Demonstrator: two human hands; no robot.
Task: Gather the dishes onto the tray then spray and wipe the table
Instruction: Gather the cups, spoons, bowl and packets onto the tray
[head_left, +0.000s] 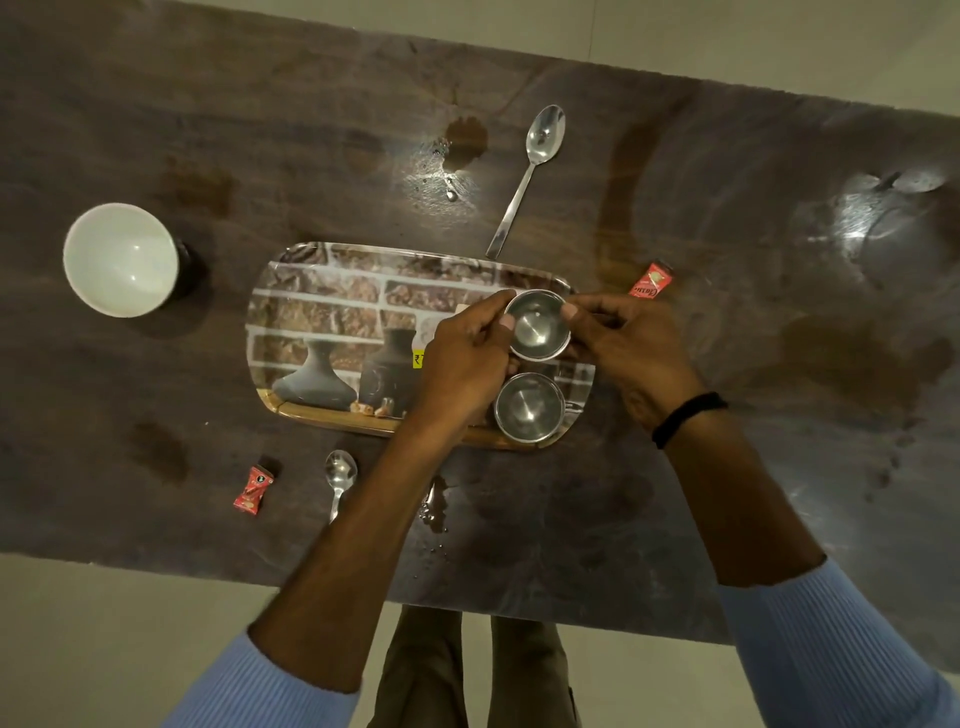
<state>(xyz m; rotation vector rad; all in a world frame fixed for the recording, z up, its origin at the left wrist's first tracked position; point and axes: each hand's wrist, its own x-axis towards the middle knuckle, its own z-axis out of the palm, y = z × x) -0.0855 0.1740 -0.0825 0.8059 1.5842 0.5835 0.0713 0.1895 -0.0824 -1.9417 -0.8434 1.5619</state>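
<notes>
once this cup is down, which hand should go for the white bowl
Probably left: the white bowl sits left of the tray, nearer the left hand; the right hand would have to cross over it.

Tray (322, 312) free at left; near steel cup (527, 408) occupies its right corner.
</notes>
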